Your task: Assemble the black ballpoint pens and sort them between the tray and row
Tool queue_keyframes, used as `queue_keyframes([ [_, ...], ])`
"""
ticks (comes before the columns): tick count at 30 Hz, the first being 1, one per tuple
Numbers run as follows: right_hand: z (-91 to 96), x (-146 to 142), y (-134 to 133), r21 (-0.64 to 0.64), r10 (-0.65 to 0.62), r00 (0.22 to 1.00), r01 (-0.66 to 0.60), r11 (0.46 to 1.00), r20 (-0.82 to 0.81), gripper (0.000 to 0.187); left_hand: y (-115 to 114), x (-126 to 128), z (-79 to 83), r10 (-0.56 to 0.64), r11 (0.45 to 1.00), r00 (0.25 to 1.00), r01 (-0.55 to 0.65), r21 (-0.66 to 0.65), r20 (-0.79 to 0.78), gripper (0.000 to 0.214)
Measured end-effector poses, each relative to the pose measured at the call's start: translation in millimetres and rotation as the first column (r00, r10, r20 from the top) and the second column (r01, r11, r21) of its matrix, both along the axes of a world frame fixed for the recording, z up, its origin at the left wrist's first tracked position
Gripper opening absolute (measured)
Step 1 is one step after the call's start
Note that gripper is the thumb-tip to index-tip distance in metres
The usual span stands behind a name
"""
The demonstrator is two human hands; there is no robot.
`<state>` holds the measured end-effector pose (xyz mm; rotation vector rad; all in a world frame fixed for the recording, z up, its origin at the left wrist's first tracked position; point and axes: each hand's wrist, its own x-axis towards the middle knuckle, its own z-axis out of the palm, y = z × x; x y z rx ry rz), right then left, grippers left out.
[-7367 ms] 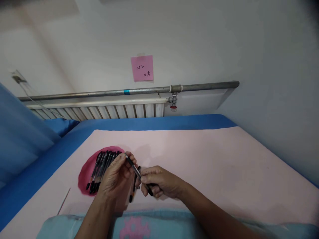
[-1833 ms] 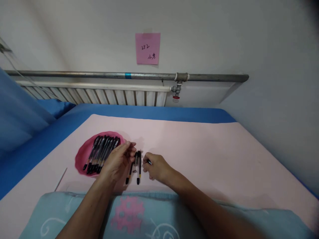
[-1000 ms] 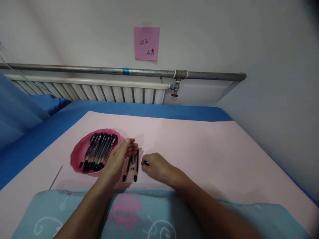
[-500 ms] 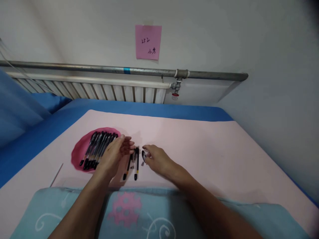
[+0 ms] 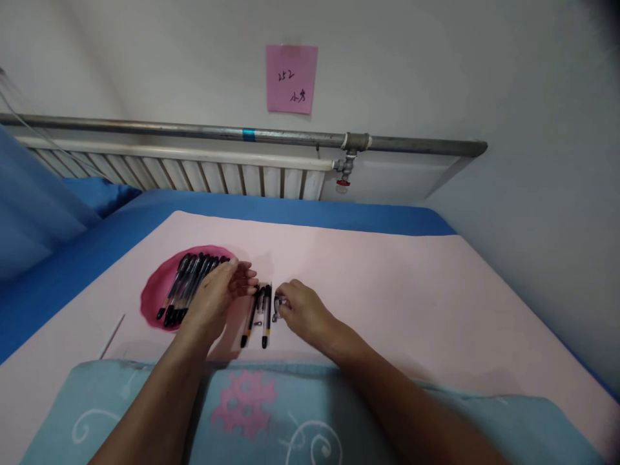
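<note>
My left hand (image 5: 220,294) holds nothing, its fingers apart beside the right rim of a pink scalloped dish (image 5: 152,298). Several black-capped gel pens (image 5: 186,287) lie side by side in that dish, partly hidden by the hand. To the right, a dark pen part (image 5: 248,323) and a clear-barrelled pen (image 5: 266,323) rest on the pink surface, with a loose clear-and-black cap (image 5: 261,300) between them. My right hand (image 5: 300,307) pinches another black-and-clear pen cap (image 5: 277,303) at its top. Small metal tips (image 5: 258,323) lie among the parts.
A thin white stick (image 5: 112,336) lies at the left. In front is a light-blue patterned cushion (image 5: 300,413). Beyond the pink sheet (image 5: 387,290) are a blue edge (image 5: 300,212), a white radiator (image 5: 203,174) and a metal pipe (image 5: 184,132) along the wall.
My right hand's fingers have closed on the loose pen cap, which now stands more upright. My left hand has shifted slightly left and stays open.
</note>
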<state>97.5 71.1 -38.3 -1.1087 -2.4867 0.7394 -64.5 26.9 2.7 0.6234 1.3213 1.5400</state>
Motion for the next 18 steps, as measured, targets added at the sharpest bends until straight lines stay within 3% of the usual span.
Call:
queue_keyframes([
  [9,-6.1,-4,4,0.043,-0.016,0.998,0.019,0.999,-0.062,0.009,0,-1,-1.5,-0.025,1.000,1.000,0.025,0.002,-0.009,0.034],
  [15,2.7,0,2,0.005,0.116,0.992,-0.116,0.993,-0.049,0.012,0,-6,3.6,0.013,1.000,1.000,-0.014,-0.005,-0.017,0.031],
  [18,5.1,0,5,-0.032,0.094,0.995,-0.095,0.995,-0.045,0.013,0,-13,6.0,0.038,0.999,0.999,-0.038,0.023,-0.016,0.028],
])
